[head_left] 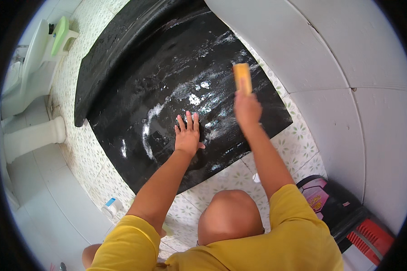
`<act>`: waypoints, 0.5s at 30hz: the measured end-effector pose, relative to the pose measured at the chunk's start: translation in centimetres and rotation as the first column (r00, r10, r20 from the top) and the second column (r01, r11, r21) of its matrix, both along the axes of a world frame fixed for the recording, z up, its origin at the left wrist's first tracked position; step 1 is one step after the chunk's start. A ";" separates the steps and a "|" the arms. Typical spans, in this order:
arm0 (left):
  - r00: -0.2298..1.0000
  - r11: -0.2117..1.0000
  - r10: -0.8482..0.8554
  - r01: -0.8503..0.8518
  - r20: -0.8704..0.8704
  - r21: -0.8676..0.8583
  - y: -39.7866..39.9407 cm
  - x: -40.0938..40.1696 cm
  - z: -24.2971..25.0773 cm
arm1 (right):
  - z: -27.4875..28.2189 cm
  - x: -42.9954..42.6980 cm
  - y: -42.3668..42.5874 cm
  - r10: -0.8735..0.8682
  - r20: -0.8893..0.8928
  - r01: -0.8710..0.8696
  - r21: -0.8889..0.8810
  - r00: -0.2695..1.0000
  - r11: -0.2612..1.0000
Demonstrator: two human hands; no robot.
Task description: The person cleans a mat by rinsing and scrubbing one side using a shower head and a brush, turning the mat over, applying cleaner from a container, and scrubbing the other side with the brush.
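A large black sheet, wet and streaked with suds (149, 84), covers much of the patterned tile floor, its far left part folded or curled over. My left hand (187, 136) rests flat on the sheet near its middle, fingers spread, holding nothing. To the right, my right hand (247, 108) grips a yellow brush-like block (243, 78) over the sheet's right part; it is slightly blurred, and its underside is hidden. White foam (148, 132) curves along the sheet left of my left hand.
A toilet (34, 78) with a green-topped stool (61, 37) and a white pedestal (37, 139) stand at the left. A white jar (111, 207) is on the floor at lower left. Grey wall tiles (325, 111) border the right, near a black plastic item (342, 200) and a red slotted one (369, 238).
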State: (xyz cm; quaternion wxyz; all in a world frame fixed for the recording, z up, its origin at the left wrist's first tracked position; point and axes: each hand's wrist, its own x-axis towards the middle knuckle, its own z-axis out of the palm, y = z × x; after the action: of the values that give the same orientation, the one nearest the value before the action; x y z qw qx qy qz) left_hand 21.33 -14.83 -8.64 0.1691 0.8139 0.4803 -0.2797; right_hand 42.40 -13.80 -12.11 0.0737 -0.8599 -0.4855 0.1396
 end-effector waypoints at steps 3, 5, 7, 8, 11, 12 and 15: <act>0.999 0.999 -0.005 0.008 -0.043 0.049 0.0 1.1 0.3 | 0.6 -5.1 -1.4 0.447 -0.023 -0.446 -0.138 0.894 0.885; 0.995 0.998 -0.016 0.009 0.100 0.070 1.4 2.9 1.3 | 0.5 -2.7 0.0 0.417 0.068 -0.408 -0.117 0.907 0.906; 0.968 0.987 -0.016 -0.024 0.251 0.158 3.6 4.2 0.3 | 0.8 2.2 2.6 0.040 0.111 -0.040 0.001 0.993 0.999; 0.966 0.983 -0.012 -0.037 0.257 0.182 5.0 5.3 0.0 | 0.6 2.8 3.3 0.034 0.120 -0.035 0.007 0.992 0.999; 0.971 0.995 0.040 -0.061 0.235 0.081 7.3 7.4 -0.4 | -0.9 1.3 3.2 -0.105 -0.016 0.105 -0.024 0.994 0.994; 0.973 0.995 0.077 -0.090 0.219 0.053 7.6 6.5 -0.5 | -0.6 -1.7 1.9 0.335 0.066 -0.327 -0.114 0.940 0.938; 0.971 0.995 0.068 -0.083 0.229 0.058 7.2 6.1 -0.7 | -0.2 0.1 2.6 0.351 0.053 -0.347 -0.067 0.935 0.935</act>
State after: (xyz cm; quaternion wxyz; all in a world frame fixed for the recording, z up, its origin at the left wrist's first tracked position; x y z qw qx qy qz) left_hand 27.40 -7.61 -9.36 0.2061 0.8269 0.4975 -0.1622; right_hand 42.54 -11.23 -12.32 0.0079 -0.7658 -0.6283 0.1366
